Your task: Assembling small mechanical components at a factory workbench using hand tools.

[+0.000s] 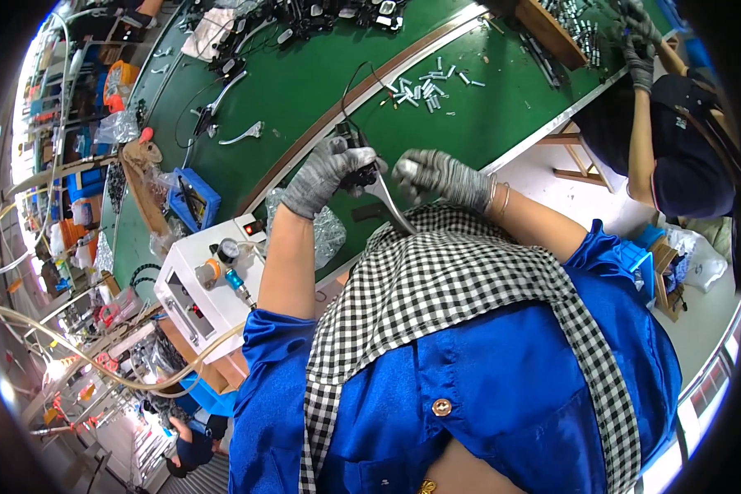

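Note:
My left hand [325, 174], in a grey knit glove, is closed round the black body of what looks like a brake lever. The silver blade of the brake lever [384, 198] points down toward my checked apron [445, 263]. From its top a thin black cable curves up over the bench. Just to the right, apart from the lever, my gloved right hand [446, 177] has its fingers curled together. Whatever its fingertips pinch is hidden or too small to name. Beyond both hands, small silver cylindrical pins [428, 92] lie scattered on the green bench [305, 90].
Loose silver levers [243, 133] and a heap of black lever parts [321, 20] lie farther off. At left stand a blue bin [196, 199] and a white box with a gauge [210, 280]. Clear plastic bags [329, 235] are beside my left forearm. A co-worker [675, 140] sits at right.

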